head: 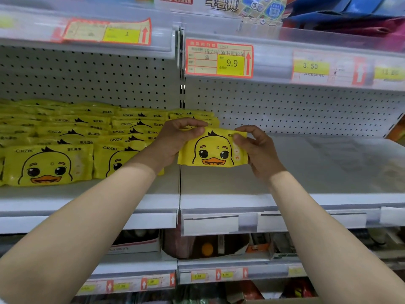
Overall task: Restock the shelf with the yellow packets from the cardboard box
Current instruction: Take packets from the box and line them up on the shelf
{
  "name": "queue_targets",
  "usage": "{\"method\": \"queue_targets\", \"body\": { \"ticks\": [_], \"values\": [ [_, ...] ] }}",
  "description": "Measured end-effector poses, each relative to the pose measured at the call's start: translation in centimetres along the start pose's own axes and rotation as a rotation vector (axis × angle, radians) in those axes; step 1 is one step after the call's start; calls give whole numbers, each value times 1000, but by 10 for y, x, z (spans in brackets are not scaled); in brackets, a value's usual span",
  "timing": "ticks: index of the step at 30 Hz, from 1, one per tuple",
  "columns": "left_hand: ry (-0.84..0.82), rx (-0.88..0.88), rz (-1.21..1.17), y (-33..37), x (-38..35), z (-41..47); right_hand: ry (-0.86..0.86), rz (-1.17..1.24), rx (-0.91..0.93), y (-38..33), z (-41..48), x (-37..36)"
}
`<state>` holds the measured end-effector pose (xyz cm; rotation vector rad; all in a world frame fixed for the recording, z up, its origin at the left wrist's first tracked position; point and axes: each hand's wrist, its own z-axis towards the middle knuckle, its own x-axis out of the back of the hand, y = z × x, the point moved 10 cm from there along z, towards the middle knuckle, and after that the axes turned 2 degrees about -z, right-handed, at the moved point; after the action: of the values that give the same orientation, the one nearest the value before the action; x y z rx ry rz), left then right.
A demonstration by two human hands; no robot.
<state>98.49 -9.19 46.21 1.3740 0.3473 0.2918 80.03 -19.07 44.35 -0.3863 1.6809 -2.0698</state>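
Both forearms reach forward: the left hand [173, 141] and right hand [257, 148] pinch a yellow packet [211, 150] (duck face outward) by its top corners, seemingly just above the white shelf [306, 172]. Stacked packets [72, 137] fill the left bay before the pegboard [285, 106].

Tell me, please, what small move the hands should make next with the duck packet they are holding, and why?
Probably lower the yellow packet onto the bare shelf just right of the stacked packets. Both the left hand and the right hand grip its ends, holding it upright at the start of that open section.
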Motion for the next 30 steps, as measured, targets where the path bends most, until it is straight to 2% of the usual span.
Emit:
{"method": "queue_targets", "body": {
  "ticks": [7, 12, 17, 23, 30],
  "values": [
    [-13, 59, -5, 0, 4, 3, -23, 16, -60, 2, 3, -2],
    [-151, 138, 230, 1, 5, 4, -93, 8, -86, 2, 9, -6],
    [-331, 72, 510, 15, -11, 5, -78, 29, -58, 5, 12, -12],
    [-343, 30, 654, 21, -20, 11, -87, 17, -10, 3, 14, -18],
    [-359, 66, 824, 26, -14, 25, -73, 37, 25, 5, 20, -19]
  ]
}}
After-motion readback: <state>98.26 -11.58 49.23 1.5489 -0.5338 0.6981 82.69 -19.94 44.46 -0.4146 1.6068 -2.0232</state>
